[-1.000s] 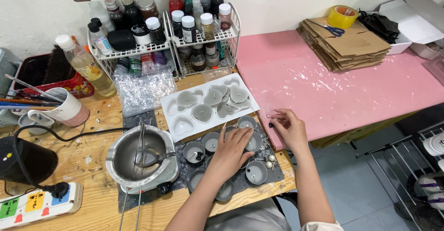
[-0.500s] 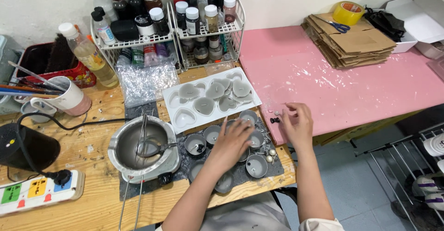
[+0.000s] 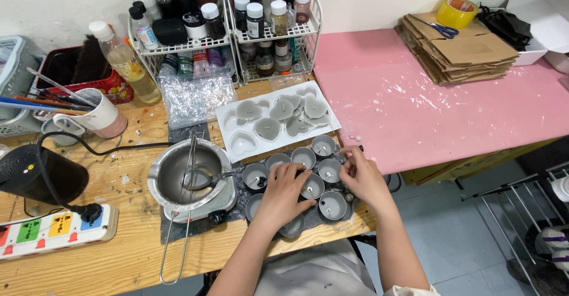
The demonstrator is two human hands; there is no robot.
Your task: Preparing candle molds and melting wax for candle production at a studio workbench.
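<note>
Left hand (image 3: 283,194) flat over the small metal cups (image 3: 323,146) near the table's near edge, fingers spread, fingertips touching one cup (image 3: 312,185). Right hand (image 3: 360,176) just right of it, fingers bunched at that cup's rim; grip unclear. Pot (image 3: 188,177) left, heart mould (image 3: 275,118) beyond.

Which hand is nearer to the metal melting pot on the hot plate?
Left. The left hand rests on the small round tins just right of the melting pot; the right hand is farther right, beyond those tins.
</note>
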